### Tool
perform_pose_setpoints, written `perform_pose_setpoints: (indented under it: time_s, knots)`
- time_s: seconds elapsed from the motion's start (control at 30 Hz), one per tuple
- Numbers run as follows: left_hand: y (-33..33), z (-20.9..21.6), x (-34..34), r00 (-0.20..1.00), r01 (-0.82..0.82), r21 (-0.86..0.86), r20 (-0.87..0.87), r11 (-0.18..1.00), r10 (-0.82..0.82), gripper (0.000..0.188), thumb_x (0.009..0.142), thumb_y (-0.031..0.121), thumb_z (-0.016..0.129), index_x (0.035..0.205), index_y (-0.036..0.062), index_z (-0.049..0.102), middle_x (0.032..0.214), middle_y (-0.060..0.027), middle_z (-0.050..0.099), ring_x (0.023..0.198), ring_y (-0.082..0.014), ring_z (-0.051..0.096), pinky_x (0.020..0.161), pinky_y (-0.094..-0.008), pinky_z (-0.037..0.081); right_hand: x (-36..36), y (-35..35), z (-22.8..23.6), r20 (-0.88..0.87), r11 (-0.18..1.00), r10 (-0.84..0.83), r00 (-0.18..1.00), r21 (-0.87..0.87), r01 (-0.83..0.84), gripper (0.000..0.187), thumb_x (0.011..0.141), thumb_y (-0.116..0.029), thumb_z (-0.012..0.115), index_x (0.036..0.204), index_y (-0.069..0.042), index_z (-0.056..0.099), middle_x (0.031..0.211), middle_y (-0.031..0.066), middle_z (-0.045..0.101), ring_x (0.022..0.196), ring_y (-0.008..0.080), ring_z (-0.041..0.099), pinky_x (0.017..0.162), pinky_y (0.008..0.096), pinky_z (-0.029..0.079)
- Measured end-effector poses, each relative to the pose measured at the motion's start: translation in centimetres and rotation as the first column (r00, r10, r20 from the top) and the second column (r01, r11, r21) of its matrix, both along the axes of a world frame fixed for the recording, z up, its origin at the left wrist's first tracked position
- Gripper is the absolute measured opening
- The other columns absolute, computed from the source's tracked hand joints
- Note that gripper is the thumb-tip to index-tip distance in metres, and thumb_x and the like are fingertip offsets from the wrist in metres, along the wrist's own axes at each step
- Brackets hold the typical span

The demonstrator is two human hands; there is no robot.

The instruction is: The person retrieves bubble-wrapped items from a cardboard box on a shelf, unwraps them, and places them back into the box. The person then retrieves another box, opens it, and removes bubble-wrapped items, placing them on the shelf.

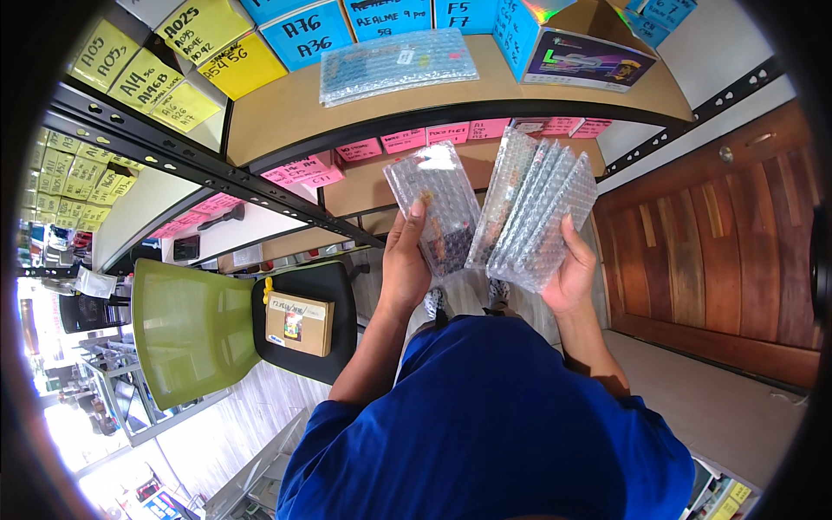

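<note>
My left hand (406, 256) is closed on a flat bubble-wrapped packet (438, 195), its thumb lying across the front. Through the clear wrap I cannot make out what is inside. A stack of several similar bubble-wrapped packets (542, 208) is gripped by my right hand (570, 269), thumb at the near right edge and the other fingers hidden behind. The packets fan out at the top, and the stack's left side is close beside the left packet. On the shelf above lie more bubble-wrapped packets (399, 68).
Before me stands a brown shelf (286, 108) with a black metal frame, holding yellow boxes (241, 68), blue boxes (308, 35) and pink boxes (360, 150). An open box (582, 59) sits at its right. A green-backed chair (195, 334) carries a cardboard box (299, 323). A wooden door (711, 234) is at right.
</note>
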State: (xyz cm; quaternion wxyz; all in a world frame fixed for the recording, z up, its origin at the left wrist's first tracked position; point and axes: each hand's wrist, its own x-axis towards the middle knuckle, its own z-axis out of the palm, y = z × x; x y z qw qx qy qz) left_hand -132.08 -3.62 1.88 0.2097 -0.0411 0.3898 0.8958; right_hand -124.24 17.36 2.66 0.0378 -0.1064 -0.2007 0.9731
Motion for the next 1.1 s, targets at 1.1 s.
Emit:
perform_pose_setpoints:
  time_s: [1.1]
  knots:
    - [1.2,-0.9,1.9,0.997,0.043,-0.147,-0.051,0.988,-0.051,0.027,0.1,0.019,0.067,0.122,0.0032,0.064,0.104,-0.0021,0.069,0.088,-0.0092,0.061,0.08,-0.027,0.048,1.0,-1.6,0.9,0.064,0.932,-0.009,0.998,0.361,-0.015,0.058,0.1,-0.022,0.062,0.147,0.005,0.039,0.137,0.0183,0.057,0.125,0.0286,0.059,0.107,0.0451,0.049]
